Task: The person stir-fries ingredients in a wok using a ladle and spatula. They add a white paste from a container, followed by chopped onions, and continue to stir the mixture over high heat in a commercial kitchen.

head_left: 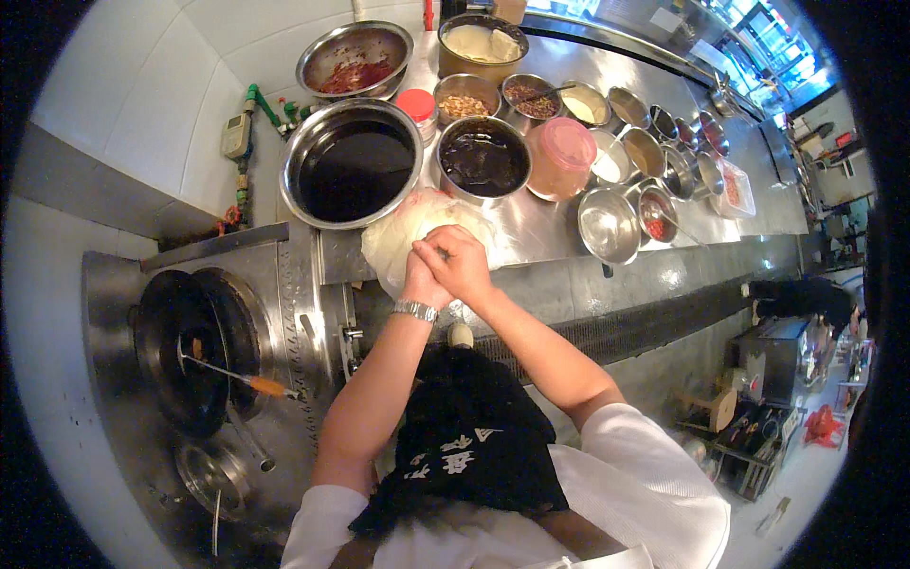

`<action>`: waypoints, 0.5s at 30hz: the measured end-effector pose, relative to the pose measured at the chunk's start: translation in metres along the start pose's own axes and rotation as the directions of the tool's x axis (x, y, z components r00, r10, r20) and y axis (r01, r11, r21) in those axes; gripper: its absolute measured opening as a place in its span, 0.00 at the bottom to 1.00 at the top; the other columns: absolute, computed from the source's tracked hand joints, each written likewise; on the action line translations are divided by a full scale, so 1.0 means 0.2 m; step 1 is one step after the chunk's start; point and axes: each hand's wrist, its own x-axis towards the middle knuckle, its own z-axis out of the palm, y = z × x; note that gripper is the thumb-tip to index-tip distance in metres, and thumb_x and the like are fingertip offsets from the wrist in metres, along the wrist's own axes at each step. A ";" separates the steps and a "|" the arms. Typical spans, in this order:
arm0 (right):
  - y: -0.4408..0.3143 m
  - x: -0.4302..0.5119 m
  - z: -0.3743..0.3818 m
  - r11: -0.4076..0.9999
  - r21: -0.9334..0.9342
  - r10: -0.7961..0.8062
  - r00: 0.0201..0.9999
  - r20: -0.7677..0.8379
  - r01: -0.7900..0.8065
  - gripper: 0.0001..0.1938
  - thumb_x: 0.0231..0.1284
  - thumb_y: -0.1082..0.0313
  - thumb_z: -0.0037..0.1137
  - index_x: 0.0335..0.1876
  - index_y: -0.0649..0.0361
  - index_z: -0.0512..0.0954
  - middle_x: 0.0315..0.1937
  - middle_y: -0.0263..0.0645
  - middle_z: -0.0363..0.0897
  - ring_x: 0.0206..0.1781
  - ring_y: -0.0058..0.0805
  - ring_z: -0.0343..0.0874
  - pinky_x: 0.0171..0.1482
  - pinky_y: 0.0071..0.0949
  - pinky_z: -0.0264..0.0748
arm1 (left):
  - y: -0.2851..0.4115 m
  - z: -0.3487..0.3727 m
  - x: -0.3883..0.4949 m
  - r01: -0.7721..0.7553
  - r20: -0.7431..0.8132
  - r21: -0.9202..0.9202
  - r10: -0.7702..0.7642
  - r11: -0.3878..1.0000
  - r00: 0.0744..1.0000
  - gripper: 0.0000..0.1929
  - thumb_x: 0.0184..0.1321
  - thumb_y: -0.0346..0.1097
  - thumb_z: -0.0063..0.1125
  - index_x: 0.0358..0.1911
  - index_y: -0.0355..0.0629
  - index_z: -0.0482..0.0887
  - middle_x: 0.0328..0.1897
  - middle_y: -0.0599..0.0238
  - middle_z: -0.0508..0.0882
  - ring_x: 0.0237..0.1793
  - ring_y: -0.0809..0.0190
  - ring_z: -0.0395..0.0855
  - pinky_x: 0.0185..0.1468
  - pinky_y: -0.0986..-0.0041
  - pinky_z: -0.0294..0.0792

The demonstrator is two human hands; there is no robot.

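Observation:
My left hand (425,281), with a metal watch at its wrist, meets my right hand (462,259) at the counter's near edge. The two are pressed together, the right partly over the left, over a pale, translucent plastic bag (387,245). Whether the fingers grip part of the bag is hidden. Behind the bag, a wide steel bowl of dark liquid (355,171) stands on the left and a steel pot of dark sauce (483,156) on the right. A jar with a red lid (416,105) is between them, farther back.
Steel bowls of ingredients, a pink-lidded container (569,144) and an empty-looking steel bowl (608,225) line the steel counter (526,238). At left, a wok (185,355) with an orange-handled utensil (266,385) sits on the stove. A person in dark clothing (807,299) is far right.

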 end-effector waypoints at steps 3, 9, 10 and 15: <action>0.17 0.04 0.06 0.997 -0.070 0.040 0.997 0.072 -0.035 0.13 0.53 0.60 0.62 0.23 0.62 0.78 0.26 0.42 0.79 0.34 0.43 0.78 0.39 0.37 0.75 | 0.02 -0.07 0.12 -0.001 -0.085 -0.031 -0.002 1.000 0.996 0.19 0.68 0.50 0.36 0.50 0.47 0.73 0.53 0.63 0.77 0.54 0.60 0.74 0.62 0.62 0.65; 0.29 0.11 0.14 0.993 0.006 0.112 0.985 0.131 -0.114 0.14 0.57 0.60 0.59 0.24 0.63 0.80 0.25 0.44 0.80 0.31 0.45 0.79 0.38 0.35 0.75 | 0.07 -0.20 0.21 -0.017 -0.179 -0.081 0.002 0.997 0.984 0.20 0.67 0.49 0.36 0.53 0.47 0.73 0.56 0.62 0.76 0.58 0.59 0.73 0.64 0.61 0.63; 0.29 0.11 0.15 0.988 0.020 0.148 0.979 0.143 -0.153 0.14 0.58 0.60 0.58 0.24 0.64 0.80 0.25 0.44 0.80 0.29 0.44 0.79 0.37 0.34 0.75 | 0.07 -0.21 0.21 -0.016 -0.183 -0.092 -0.001 0.996 0.983 0.20 0.67 0.49 0.36 0.54 0.47 0.73 0.57 0.62 0.76 0.58 0.58 0.73 0.65 0.60 0.63; 0.31 0.12 0.15 0.841 0.391 0.362 0.926 0.106 -0.374 0.14 0.63 0.65 0.52 0.26 0.66 0.81 0.23 0.35 0.81 0.27 0.17 0.73 0.33 0.21 0.70 | 0.04 -0.16 0.21 -0.084 -0.281 -0.196 0.026 0.977 0.959 0.21 0.67 0.48 0.36 0.57 0.47 0.72 0.60 0.61 0.74 0.62 0.57 0.71 0.68 0.59 0.60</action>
